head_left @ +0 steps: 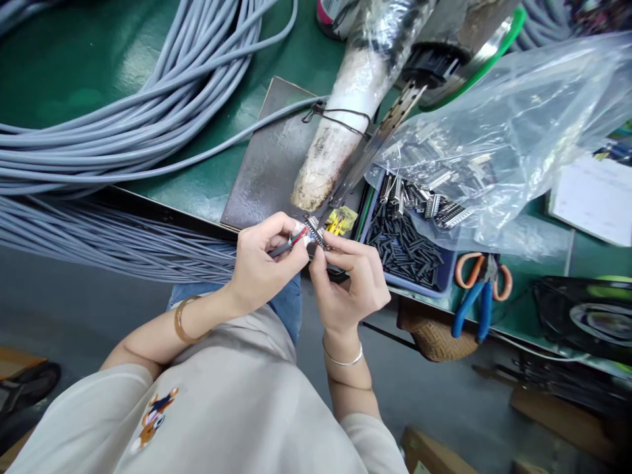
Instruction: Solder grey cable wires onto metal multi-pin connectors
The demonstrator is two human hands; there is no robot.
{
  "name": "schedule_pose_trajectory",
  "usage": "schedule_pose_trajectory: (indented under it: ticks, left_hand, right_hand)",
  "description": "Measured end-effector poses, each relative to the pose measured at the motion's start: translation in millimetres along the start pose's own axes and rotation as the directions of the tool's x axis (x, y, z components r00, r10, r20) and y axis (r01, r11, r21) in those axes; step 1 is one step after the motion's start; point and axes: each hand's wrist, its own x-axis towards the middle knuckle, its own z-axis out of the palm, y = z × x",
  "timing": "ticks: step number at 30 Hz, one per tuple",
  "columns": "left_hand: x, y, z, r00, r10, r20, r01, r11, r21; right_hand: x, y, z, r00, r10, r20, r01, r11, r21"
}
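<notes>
My left hand [261,263] is closed on the end of a grey cable [280,249], where thin coloured wires come out of the jacket. In the fingertips of my right hand [350,280] is a metal multi-pin connector [315,230], held against those wires. Whether each wire is joined to a pin is too small to tell. Just above the connector, a soldering iron [382,135] points down, its tip close to the pins. A yellow sponge piece [342,220] lies right beside my right fingers.
A blue tray [447,280] holds short black sleeves [405,250] and loose connectors, partly under a clear plastic bag [523,125]. Orange-and-blue pliers [481,289] lie at the table edge. Coiled grey cable [162,131] covers the left. A white pipe [340,112] hangs over a dark plate [274,151].
</notes>
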Motion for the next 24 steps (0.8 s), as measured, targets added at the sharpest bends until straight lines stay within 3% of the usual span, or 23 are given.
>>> schedule_pose_trajectory:
  ticks: [10, 24]
  left_hand:
    - [-0.3, -5.6, 1.2, 0.990, 0.137, -0.022, -0.135, 0.989, 0.053]
    - [5.5, -4.0, 3.3, 0.973, 0.229, -0.025, -0.226, 0.970, 0.092]
  right_hand:
    - [2.7, 1.7, 1.5, 0.999, 0.050, -0.008, -0.049, 0.998, 0.048]
    - [8.3, 0.3, 4.1, 0.999, 0.020, -0.024, -0.021, 1.000, -0.001]
